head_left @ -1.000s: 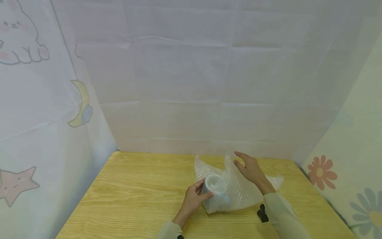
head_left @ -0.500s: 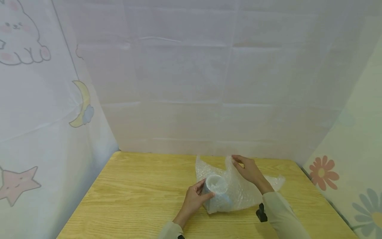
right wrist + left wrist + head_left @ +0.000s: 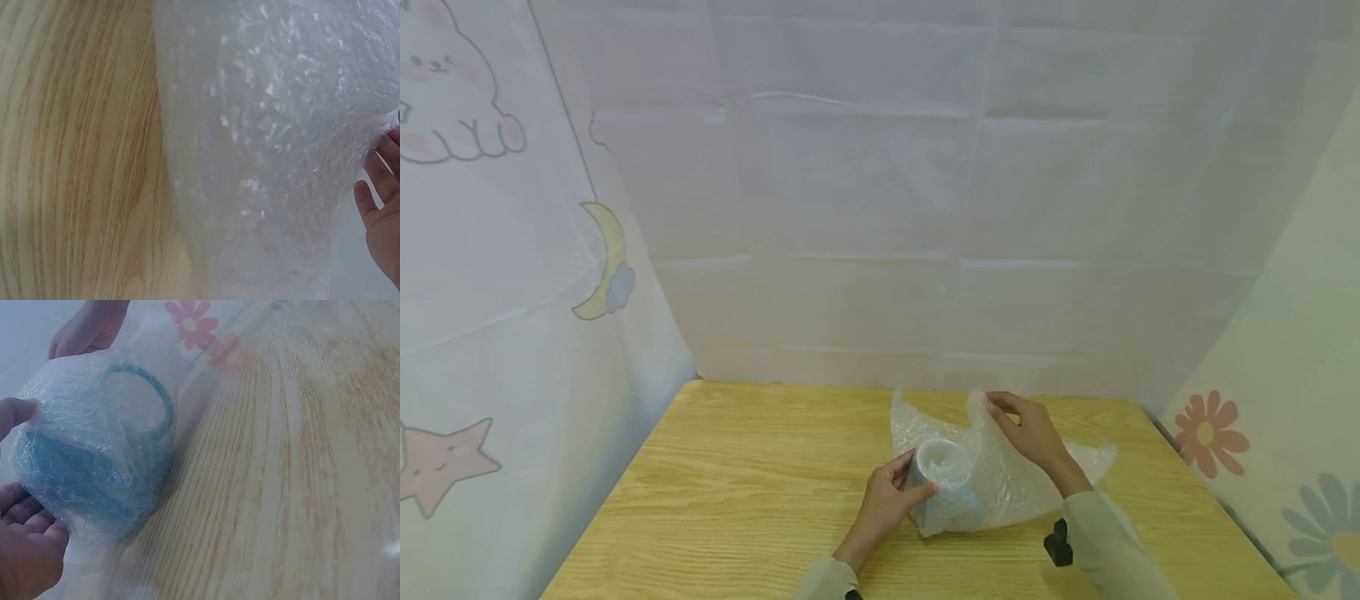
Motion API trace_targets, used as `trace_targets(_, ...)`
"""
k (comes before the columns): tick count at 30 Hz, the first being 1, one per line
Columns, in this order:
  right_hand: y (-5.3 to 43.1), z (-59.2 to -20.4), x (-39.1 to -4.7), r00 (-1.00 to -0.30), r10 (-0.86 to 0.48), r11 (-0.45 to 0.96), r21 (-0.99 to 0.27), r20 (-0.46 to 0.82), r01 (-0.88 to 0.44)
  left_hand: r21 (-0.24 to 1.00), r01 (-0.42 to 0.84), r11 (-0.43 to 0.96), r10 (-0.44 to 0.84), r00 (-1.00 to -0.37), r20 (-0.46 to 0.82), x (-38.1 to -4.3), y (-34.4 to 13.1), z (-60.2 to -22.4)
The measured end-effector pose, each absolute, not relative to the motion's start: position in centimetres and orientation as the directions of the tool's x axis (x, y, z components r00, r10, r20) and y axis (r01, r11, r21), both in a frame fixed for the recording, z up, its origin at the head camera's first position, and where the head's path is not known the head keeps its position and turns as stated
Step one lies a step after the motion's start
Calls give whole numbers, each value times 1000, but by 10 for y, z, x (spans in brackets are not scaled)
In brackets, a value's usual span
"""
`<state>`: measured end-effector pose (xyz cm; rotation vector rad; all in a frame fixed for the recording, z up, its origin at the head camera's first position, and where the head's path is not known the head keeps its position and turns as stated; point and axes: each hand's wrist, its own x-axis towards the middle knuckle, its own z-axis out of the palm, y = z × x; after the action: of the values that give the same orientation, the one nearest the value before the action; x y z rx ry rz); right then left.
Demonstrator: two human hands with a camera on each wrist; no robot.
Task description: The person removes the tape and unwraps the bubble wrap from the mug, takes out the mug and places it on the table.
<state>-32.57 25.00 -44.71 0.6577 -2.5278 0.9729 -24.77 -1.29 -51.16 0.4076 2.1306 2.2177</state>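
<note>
A light-blue mug (image 3: pixel 56 469) stands wrapped in clear bubble wrap (image 3: pixel 1011 475); its looped handle (image 3: pixel 164 403) shows through the film in the left wrist view. My left hand (image 3: pixel 883 502) holds the mug from the left, thumb on the near side and fingers on the far side. At the raised upper edge of the wrap, my right hand (image 3: pixel 1030 429) touches the film with its fingers. In the right wrist view that hand's fingers are fairly straight, with the thumb apart from them. A loose part of the wrap spreads to the right under my right wrist.
The wooden table (image 3: pixel 737 475) carries the wrapped mug right of its middle. A pale cloth wall (image 3: pixel 850 208) rises behind the table's back edge, with printed cloths at both sides. A small black device (image 3: pixel 1058 543) is beside my right sleeve.
My right hand has come down slightly from above the wrap to touch its raised edge, its fingers drawing closer together. The left hand and the mug have stayed in place.
</note>
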Motion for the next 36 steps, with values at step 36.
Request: trace_targets(36, 260, -432, -314, -647, -204, 532, -472, 735, -703, 990, 136, -26, 250, -958, 138, -247, -16, -508)
